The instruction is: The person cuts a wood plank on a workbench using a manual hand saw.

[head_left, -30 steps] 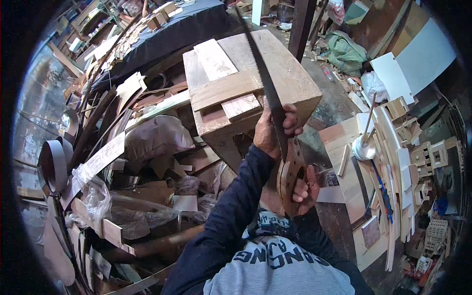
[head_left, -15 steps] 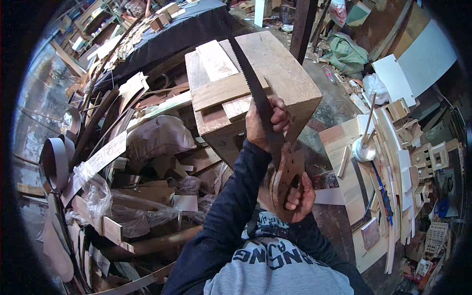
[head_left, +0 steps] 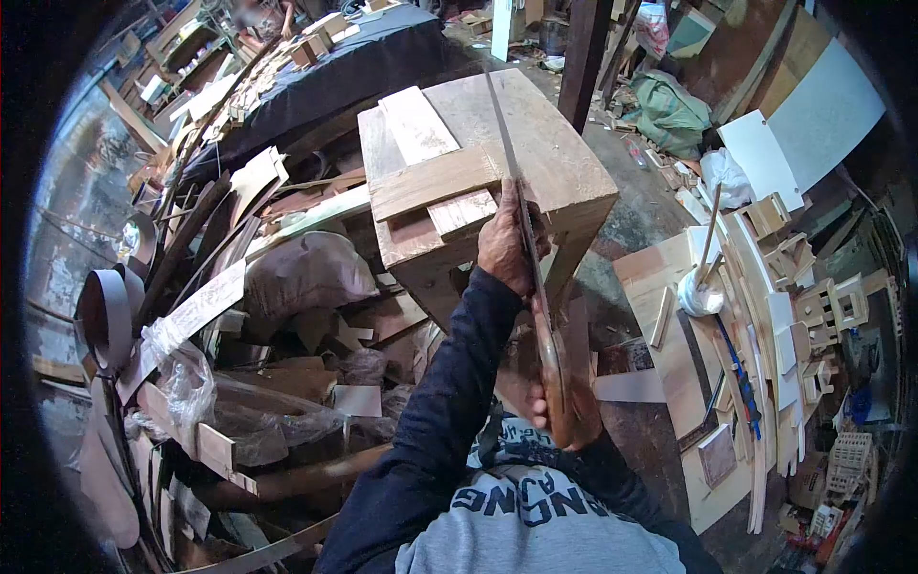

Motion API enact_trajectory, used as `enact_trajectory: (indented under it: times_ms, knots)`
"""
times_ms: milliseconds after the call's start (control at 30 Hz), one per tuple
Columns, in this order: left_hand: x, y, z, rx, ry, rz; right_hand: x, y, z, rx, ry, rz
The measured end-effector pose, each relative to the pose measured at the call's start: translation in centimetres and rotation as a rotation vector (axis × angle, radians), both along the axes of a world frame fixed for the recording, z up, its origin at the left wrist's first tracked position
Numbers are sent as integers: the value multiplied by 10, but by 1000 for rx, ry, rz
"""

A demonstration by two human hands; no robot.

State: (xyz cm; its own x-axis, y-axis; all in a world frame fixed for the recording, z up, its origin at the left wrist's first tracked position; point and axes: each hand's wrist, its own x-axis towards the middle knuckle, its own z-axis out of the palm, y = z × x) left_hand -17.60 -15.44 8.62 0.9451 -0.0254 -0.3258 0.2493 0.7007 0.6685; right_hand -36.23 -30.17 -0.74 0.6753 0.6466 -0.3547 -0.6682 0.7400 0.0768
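A handsaw (head_left: 498, 115) with a dark blade stands nearly edge-on before me, its tip pointing away over the wooden workbench (head_left: 555, 143). My left hand (head_left: 507, 251) is closed around the middle of the blade. Lower down, near my shirt, my right hand (head_left: 538, 404) grips the wooden handle (head_left: 552, 373); the handle hides most of that hand. On the bench, left of the blade, a flat board (head_left: 435, 184) lies across a light plank (head_left: 418, 124).
Scrap wood and plastic wrap (head_left: 182, 368) are heaped on the left. To the right, a plywood sheet (head_left: 660, 277) carries a white pot (head_left: 701, 295), wood strips and a blue tool (head_left: 741, 383). A dark post (head_left: 583, 67) stands behind the bench. A cloth-covered table (head_left: 354, 77) is at the back.
The saw has turned from showing its broad side to nearly edge-on. Both hands turned with it, and the right hand is now mostly hidden behind the handle.
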Motion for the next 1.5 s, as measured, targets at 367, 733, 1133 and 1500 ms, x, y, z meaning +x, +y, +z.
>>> enact_trajectory:
  times_ms: [367, 733, 1133, 1500]
  knots:
    - [7, -10, -23, -96, -17, 35, 1, -10, 19, -169, -369, 30]
    - [12, -5, -26, -54, -215, -112, -1, 3, 72, -384, -128, -345]
    - [81, 148, 3, 2259, 41, -238, 10, -39, 71, -623, -506, -645]
    - [71, 169, 25, 2352, -488, 214, 10, -42, 60, -691, -558, -668]
